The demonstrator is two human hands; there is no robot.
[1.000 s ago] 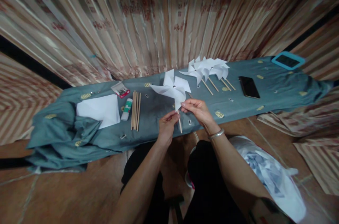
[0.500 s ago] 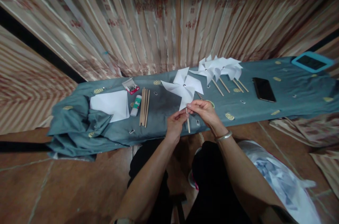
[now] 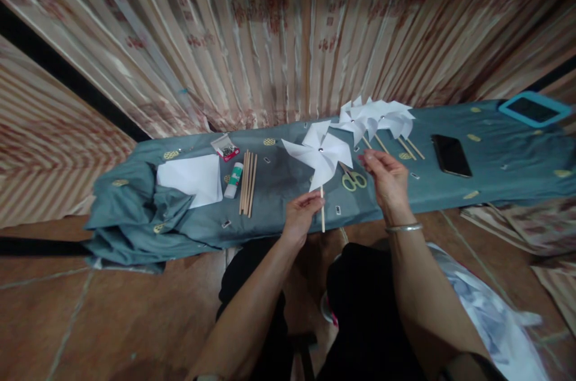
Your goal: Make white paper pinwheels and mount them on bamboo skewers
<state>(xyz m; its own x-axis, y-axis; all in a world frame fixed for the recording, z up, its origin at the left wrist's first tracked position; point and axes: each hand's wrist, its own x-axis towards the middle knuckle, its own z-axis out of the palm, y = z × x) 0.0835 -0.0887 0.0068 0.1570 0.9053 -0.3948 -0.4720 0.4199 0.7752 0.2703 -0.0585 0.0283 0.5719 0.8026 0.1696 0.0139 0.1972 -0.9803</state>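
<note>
A white paper pinwheel with a round pin at its centre stands on a thin wooden stick. My left hand is closed round that stick, just beneath the paper blades. Off to the right, my right hand hovers apart from the pinwheel, fingers loosely bent, with nothing visible in them. Between the two lies a pair of scissors with yellow-green handles, its blades partly hidden by the pinwheel. Behind my right hand several finished-looking pinwheels overlap in a row, sticks towards me.
Left on the cloth-covered table are white paper sheets, an open box of pins, a glue stick and several wooden sticks. A phone and a blue-framed tablet lie right. A plastic bag sits on the floor.
My right hand has let go of the pinwheel and moved right, uncovering the scissor handles. The left hand still holds the stick, and the pinwheel's blades have shifted slightly right and down.
</note>
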